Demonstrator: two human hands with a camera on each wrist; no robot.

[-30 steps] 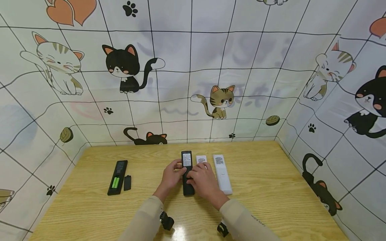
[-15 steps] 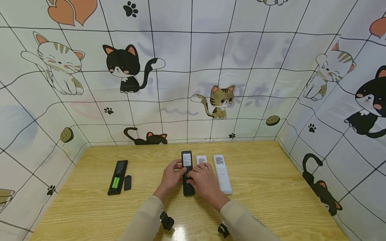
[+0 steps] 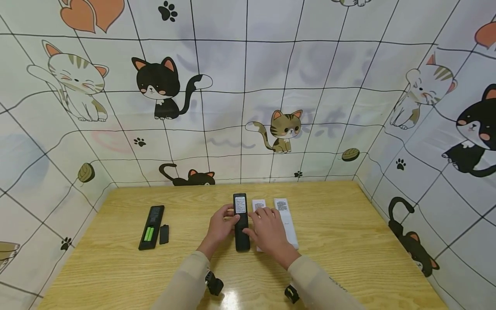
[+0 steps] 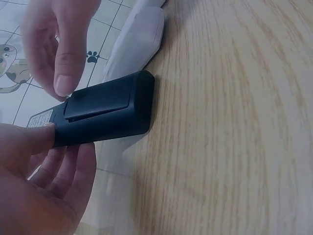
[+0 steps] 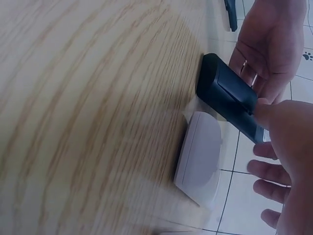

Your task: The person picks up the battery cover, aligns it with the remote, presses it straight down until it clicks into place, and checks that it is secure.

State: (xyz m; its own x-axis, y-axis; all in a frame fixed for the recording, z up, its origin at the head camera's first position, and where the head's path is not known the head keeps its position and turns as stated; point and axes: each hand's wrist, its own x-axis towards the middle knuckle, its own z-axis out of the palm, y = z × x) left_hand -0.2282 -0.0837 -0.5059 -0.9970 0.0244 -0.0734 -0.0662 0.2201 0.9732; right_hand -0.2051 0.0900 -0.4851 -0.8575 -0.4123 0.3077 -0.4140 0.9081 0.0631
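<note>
A black remote control (image 3: 241, 230) lies back side up at the middle of the table, its white label at the far end. My left hand (image 3: 219, 226) grips it from the left, thumb on the back and fingers along the side. In the left wrist view its battery cover (image 4: 100, 99) sits slightly raised, with a dark gap along one edge. My right hand (image 3: 268, 230) is at the remote's right side. In the right wrist view the right thumb (image 5: 264, 112) touches the cover's end while the other fingers spread apart, off the remote.
Two white remotes, a smaller one (image 3: 258, 204) and a longer one (image 3: 288, 228), lie to the right, partly behind my right hand. At left, another black remote (image 3: 156, 215) shows green batteries (image 3: 149, 234); its detached cover (image 3: 164, 234) lies beside it. A patterned cloth wall (image 3: 221, 142) borders the wooden table (image 3: 97, 267).
My right hand has shifted slightly right and its fingers have spread off the black remote, uncovering more of its back. The left hand keeps its grip in the same place.
</note>
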